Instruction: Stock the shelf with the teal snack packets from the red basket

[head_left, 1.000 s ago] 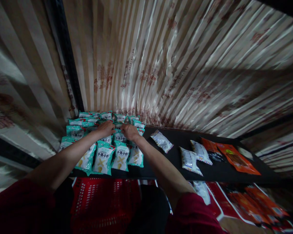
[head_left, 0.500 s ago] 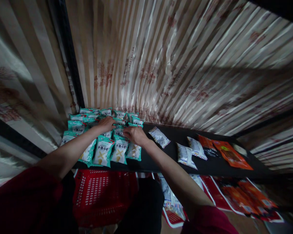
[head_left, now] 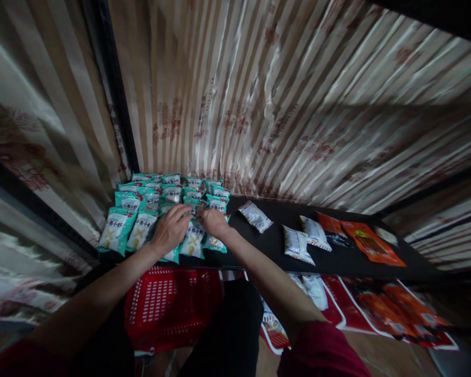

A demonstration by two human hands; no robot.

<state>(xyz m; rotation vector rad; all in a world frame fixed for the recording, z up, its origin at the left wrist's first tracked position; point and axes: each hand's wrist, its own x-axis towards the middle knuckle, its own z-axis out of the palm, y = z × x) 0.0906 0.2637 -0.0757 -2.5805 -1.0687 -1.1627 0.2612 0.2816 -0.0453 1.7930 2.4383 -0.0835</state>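
Several teal and white snack bags (head_left: pixel 118 226) stand in rows on the left end of a black shelf (head_left: pixel 247 248). Over the front rows, my left hand (head_left: pixel 172 226) rests with its fingers bent against the bags. Close beside it, my right hand (head_left: pixel 212 222) has its fingers drawn together at the top of a front-row bag (head_left: pixel 192 242). The fingertips of both hands nearly meet there. Whether either hand grips a bag is hidden by the fingers.
White packets (head_left: pixel 256 216) and orange packets (head_left: pixel 371 242) lie along the shelf to the right. Below are a red basket (head_left: pixel 168 309) and others with white and orange packets. A patterned curtain (head_left: pixel 239 104) hangs behind; a dark post (head_left: pixel 115 89) stands at left.
My left hand has moved from the back rows forward and down to the front bags. My right hand has shifted slightly down and toward it. More bags at the left are uncovered.
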